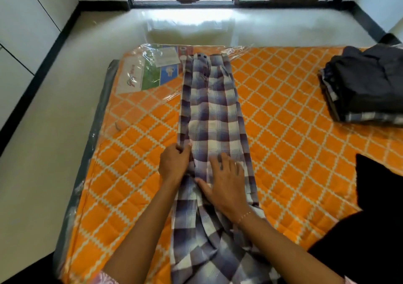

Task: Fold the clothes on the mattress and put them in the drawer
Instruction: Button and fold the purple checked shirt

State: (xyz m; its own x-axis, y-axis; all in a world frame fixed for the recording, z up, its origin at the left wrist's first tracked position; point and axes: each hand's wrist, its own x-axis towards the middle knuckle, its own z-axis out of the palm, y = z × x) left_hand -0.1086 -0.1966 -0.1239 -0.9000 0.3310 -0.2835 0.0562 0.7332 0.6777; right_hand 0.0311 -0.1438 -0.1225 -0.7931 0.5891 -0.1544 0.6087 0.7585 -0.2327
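Folding step: blue-and-white checked cotton shirt (212,118) lay lengthwise on orange quilted mattress (283,113); left hand (174,163) pinched side edge, right hand (224,183) pressed flat; next likely needs crosswise fold

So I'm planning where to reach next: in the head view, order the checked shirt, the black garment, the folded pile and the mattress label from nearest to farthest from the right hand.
From the right hand:
1. Checked shirt, directly under the palm.
2. Black garment, to the right, near edge.
3. Mattress label, far left corner.
4. Folded pile, far right.
The last two are close to call.
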